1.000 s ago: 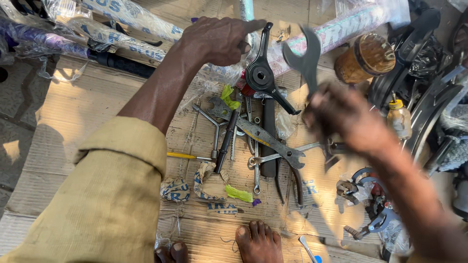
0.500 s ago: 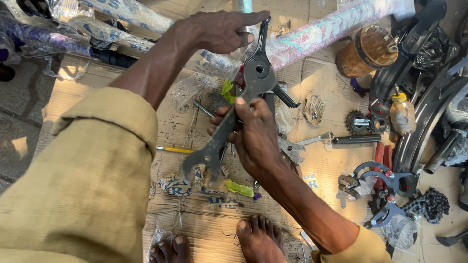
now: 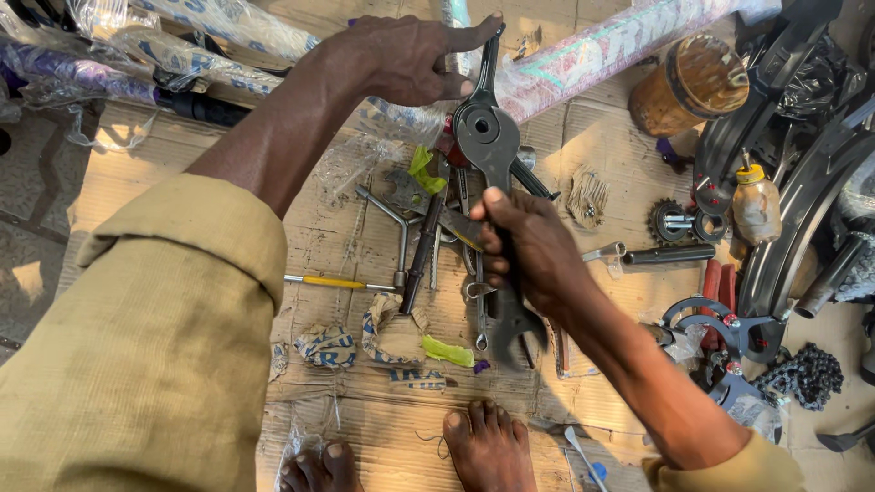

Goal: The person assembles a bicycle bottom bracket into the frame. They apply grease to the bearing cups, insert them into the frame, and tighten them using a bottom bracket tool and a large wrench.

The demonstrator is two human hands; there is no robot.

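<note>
While my right hand point(image 3: 533, 251) wraps its fingers around a large dark spanner point(image 3: 492, 155), my left hand point(image 3: 401, 59) curls on the wrapped bicycle frame point(image 3: 583, 55) at far centre. I judge fitting underway; next needs steady alignment. Cardboard-covered floor point(image 3: 346, 255), tools scattered.

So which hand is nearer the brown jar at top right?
Right. The right hand grips the big wrench mid-frame, below-left of the jar; the left hand is further left, on the wrapped frame.
</note>
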